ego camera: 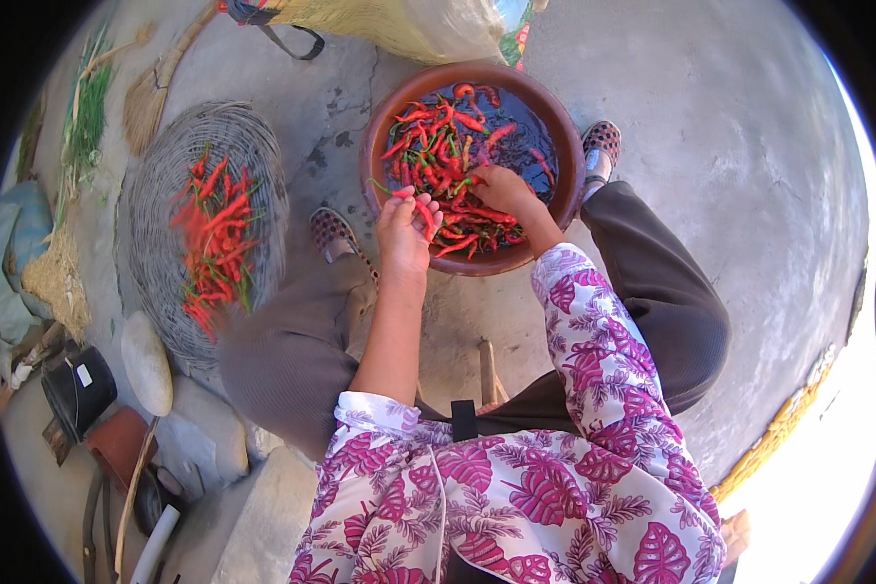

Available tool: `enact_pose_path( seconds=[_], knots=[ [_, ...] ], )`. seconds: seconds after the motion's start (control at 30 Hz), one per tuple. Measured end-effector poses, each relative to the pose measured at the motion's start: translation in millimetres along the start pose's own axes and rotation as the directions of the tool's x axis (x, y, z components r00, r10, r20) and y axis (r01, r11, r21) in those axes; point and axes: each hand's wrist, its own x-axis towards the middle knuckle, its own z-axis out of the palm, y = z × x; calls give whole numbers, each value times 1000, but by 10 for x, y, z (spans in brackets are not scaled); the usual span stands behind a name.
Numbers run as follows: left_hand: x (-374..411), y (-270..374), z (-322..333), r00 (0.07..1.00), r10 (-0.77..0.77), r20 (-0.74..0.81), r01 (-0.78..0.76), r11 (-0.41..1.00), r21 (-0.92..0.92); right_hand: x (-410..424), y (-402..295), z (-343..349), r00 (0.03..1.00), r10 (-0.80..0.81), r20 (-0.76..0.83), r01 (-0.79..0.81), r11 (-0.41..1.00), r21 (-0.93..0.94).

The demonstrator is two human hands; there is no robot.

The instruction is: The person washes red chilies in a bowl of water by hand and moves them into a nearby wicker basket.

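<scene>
A round reddish-brown basin (571, 157) stands on the floor between my feet, holding water and many red chili peppers (427, 135) with green stems. Above its near left rim, my left hand (403, 230) holds a red chili (425, 219), palm partly turned up, the green stem pointing to the left. My right hand (502, 191) reaches down into the basin with its fingertips on the peppers, at a chili with a green stem; the fingers' undersides are hidden. To the left, a round woven wicker tray (153, 190) carries a heap of red chilies (223, 233).
A straw broom (146, 102) and green stalks (91, 109) lie at the upper left. A woven plastic sack (409, 25) stands beyond the basin. Stones (146, 361), a black bucket (80, 387) and a terracotta pot (120, 445) crowd the lower left. Yellow corn cobs (781, 423) line the right edge.
</scene>
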Motion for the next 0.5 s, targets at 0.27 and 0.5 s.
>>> enact_pose_path(
  seconds=[0.27, 0.5],
  knots=[
    [-120, 56, 47, 998, 11, 54, -11, 1000, 9, -377, -167, -595, 976, 201, -86, -69, 658, 750],
    [-269, 82, 162, 985, -31, 172, 23, 999, 47, -714, -429, -900, 990, 139, -30, 9, 152, 988]
  ],
)
